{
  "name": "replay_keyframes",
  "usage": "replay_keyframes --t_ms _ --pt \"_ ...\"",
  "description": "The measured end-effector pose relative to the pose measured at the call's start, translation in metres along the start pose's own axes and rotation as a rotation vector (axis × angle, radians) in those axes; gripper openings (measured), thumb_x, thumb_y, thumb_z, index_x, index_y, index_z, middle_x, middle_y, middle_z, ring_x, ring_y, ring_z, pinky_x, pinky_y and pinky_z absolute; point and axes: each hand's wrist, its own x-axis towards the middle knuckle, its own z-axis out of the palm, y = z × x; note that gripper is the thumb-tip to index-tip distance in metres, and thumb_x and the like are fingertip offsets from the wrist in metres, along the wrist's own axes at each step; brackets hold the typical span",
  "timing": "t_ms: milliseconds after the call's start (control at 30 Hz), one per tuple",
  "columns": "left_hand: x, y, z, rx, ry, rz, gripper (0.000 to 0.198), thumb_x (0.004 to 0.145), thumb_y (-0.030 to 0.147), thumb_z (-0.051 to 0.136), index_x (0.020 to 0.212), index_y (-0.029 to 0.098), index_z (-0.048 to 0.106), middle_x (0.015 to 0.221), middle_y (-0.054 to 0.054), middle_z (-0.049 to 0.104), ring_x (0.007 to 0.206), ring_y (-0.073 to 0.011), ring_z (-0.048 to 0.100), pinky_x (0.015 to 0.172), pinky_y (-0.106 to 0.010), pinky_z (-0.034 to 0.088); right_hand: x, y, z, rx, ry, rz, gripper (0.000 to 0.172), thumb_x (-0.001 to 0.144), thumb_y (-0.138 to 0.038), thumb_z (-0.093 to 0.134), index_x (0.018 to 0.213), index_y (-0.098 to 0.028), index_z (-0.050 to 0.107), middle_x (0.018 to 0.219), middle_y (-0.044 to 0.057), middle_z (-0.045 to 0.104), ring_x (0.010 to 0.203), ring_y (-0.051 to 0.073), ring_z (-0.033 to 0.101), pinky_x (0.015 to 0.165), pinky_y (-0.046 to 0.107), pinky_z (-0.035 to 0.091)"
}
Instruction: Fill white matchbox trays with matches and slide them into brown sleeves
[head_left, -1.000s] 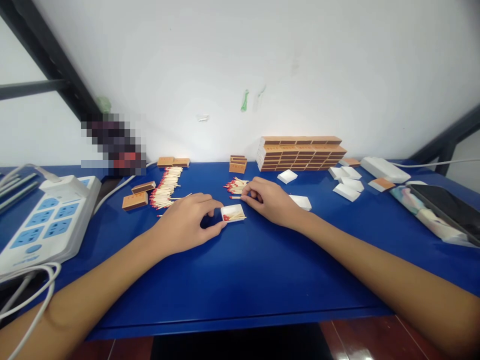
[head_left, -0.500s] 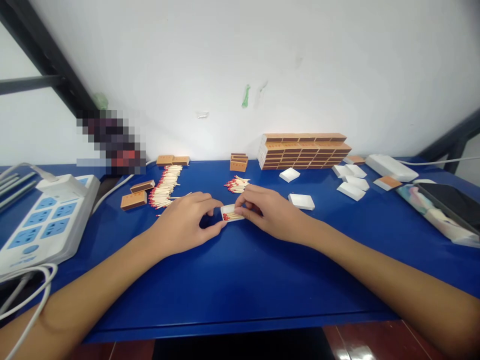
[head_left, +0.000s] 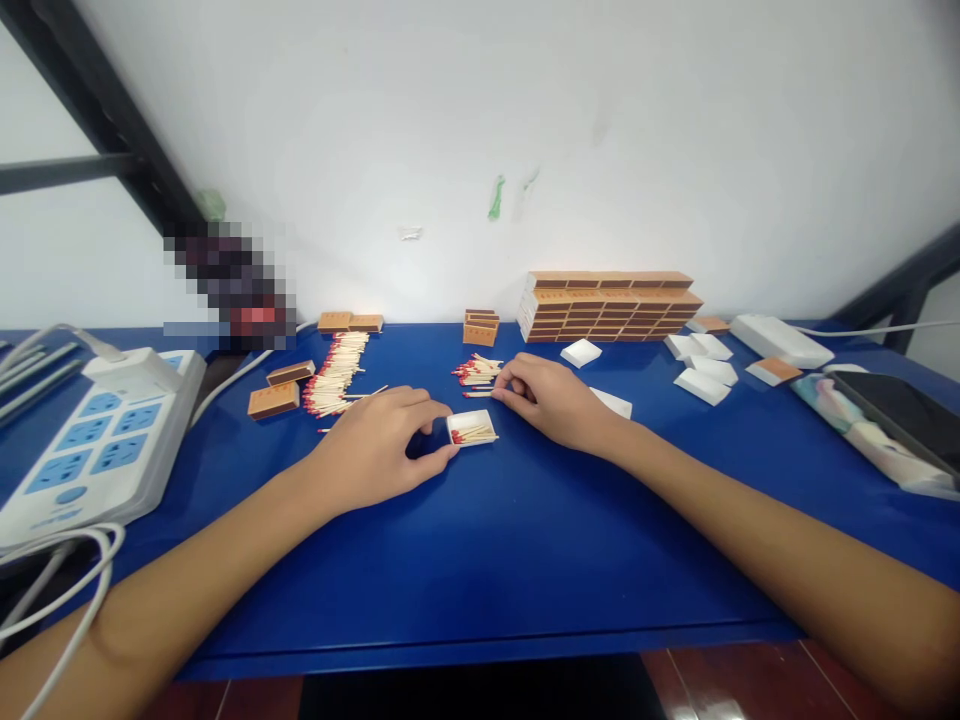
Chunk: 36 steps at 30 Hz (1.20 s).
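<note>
My left hand (head_left: pixel 386 440) grips the left end of a small white matchbox tray (head_left: pixel 489 419) between thumb and index finger. Several red-headed matches (head_left: pixel 472 435) lie inside it, their heads toward my left hand. Up and to the right of the tray, my right hand (head_left: pixel 551 395) is pinched at the end of a single match (head_left: pixel 478 394), whose red head points left. Just behind that match lies a small loose pile of matches (head_left: pixel 478 370). A longer heap of matches (head_left: pixel 337 375) spreads beyond my left hand.
Matchboxes stand in a big stack (head_left: pixel 607 310) by the wall, with a few more boxes (head_left: pixel 480 328) left of it. White trays (head_left: pixel 703 385) lie at right, near a phone (head_left: pixel 900 405). A power strip (head_left: pixel 97 440) with white cables occupies the left side.
My right hand has moved from the tray up and slightly right, to the small match pile, and now pinches a match there. My left hand still holds the tray.
</note>
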Motion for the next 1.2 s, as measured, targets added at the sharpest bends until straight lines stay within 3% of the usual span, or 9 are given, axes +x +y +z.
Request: replay_keyframes --t_ms 200,533,667,833,1000,1200 --pt "0.0 -0.001 0.001 -0.002 -0.006 -0.005 0.027 0.097 0.04 0.067 0.114 0.021 0.076 0.091 -0.003 0.07 0.086 -0.0214 0.065 0.072 -0.034 0.048 -0.003 -0.001 -0.001 0.017 -0.01 -0.075 0.007 0.102 -0.028 0.061 0.101 -0.022 0.064 0.086 0.0 0.054 0.073 0.016 0.051 0.066 0.029 0.039" --pt "0.0 0.0 -0.001 0.008 -0.014 -0.015 0.027 0.097 0.04 0.067 0.115 0.022 0.076 0.091 -0.003 0.07 0.086 -0.0215 0.065 0.072 -0.034 0.048 -0.003 -0.001 -0.008 0.005 -0.039 -0.089 0.012 0.104 -0.028 0.058 0.095 -0.021 0.062 0.093 0.002 0.058 0.075 0.015 0.052 0.068 0.029 0.038" --pt "0.0 0.0 -0.001 0.017 -0.009 -0.016 0.027 0.097 0.04 0.066 0.115 0.022 0.076 0.091 -0.003 0.07 0.085 -0.0212 0.065 0.072 -0.033 0.048 -0.01 -0.015 -0.017 0.041 -0.011 -0.116 0.012 0.104 -0.028 0.059 0.095 -0.021 0.063 0.091 0.002 0.058 0.075 0.015 0.052 0.067 0.029 0.039" --pt "0.0 0.001 -0.001 0.014 -0.011 -0.012 0.026 0.097 0.039 0.066 0.114 0.022 0.075 0.091 -0.004 0.071 0.084 -0.0212 0.066 0.071 -0.033 0.048 -0.018 -0.036 -0.018 0.093 -0.077 -0.168 0.01 0.102 -0.027 0.061 0.095 -0.022 0.066 0.091 0.002 0.06 0.076 0.016 0.054 0.068 0.03 0.041" --pt "0.0 0.0 -0.001 0.016 0.005 0.011 0.026 0.097 0.039 0.066 0.114 0.021 0.075 0.091 -0.004 0.071 0.084 -0.0215 0.066 0.071 -0.032 0.048 -0.007 -0.013 -0.009 0.04 0.096 -0.088 0.007 0.1 -0.026 0.063 0.098 -0.021 0.068 0.086 0.002 0.058 0.072 0.016 0.052 0.069 0.03 0.041" --pt "-0.001 0.0 0.0 0.007 0.002 0.009 0.027 0.097 0.039 0.066 0.115 0.021 0.075 0.091 -0.004 0.07 0.085 -0.0217 0.066 0.072 -0.033 0.049 0.001 0.004 -0.001 0.024 0.024 -0.033 0.011 0.1 -0.026 0.062 0.091 -0.021 0.067 0.086 0.001 0.058 0.072 0.015 0.053 0.067 0.029 0.04"
